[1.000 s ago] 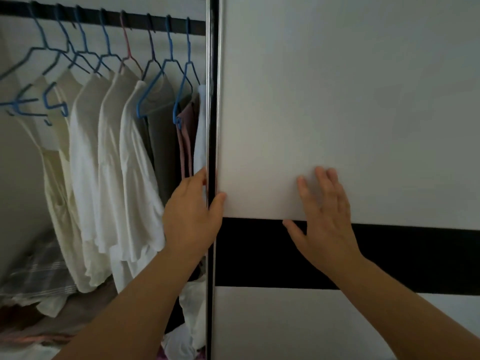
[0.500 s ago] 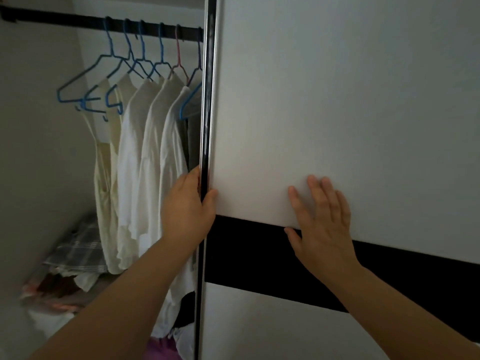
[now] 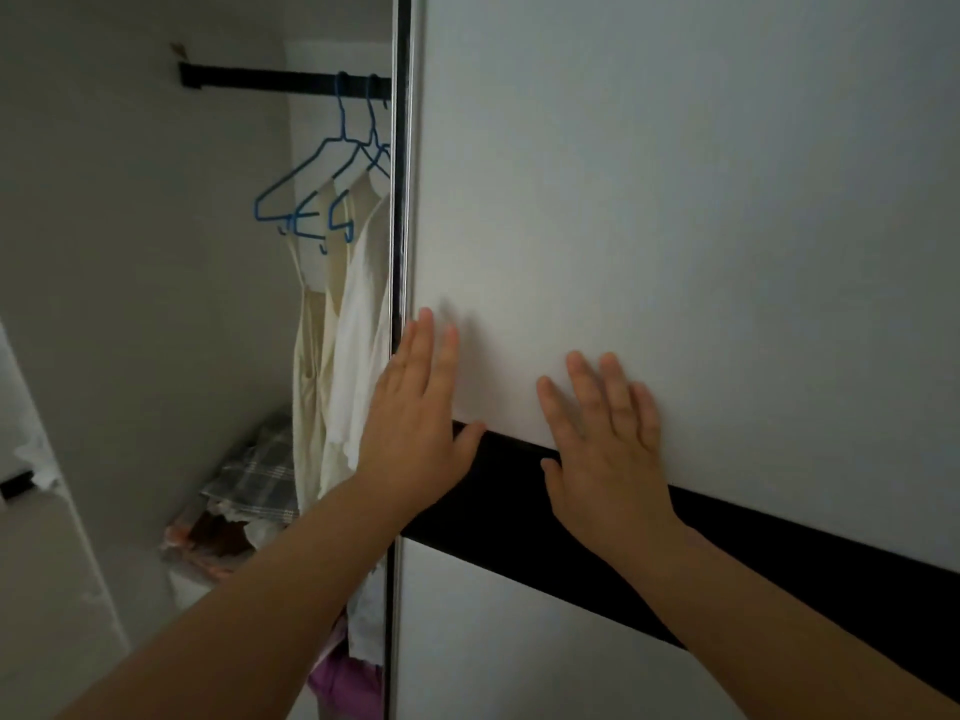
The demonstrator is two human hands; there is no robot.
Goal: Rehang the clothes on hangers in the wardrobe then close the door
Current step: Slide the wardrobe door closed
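A white sliding wardrobe door (image 3: 675,210) with a black band fills the right of the head view. Its metal edge (image 3: 401,200) stands a narrow gap from the wardrobe's left wall. My left hand (image 3: 421,433) lies flat on the door next to that edge, fingers straight. My right hand (image 3: 608,439) presses flat on the door panel, fingers spread. Through the gap I see blue hangers (image 3: 311,200) on a black rail (image 3: 280,83), with cream and white clothes (image 3: 337,356) hanging from them.
A heap of folded and loose clothes (image 3: 249,485), one of them checked, lies on the wardrobe floor. A purple garment (image 3: 343,683) shows low by the door edge. The wardrobe's left side wall (image 3: 130,252) bounds the gap.
The door has slid left and the opening has narrowed, hiding most hanging clothes. My left hand let go of the door edge and now lies flat on the panel.
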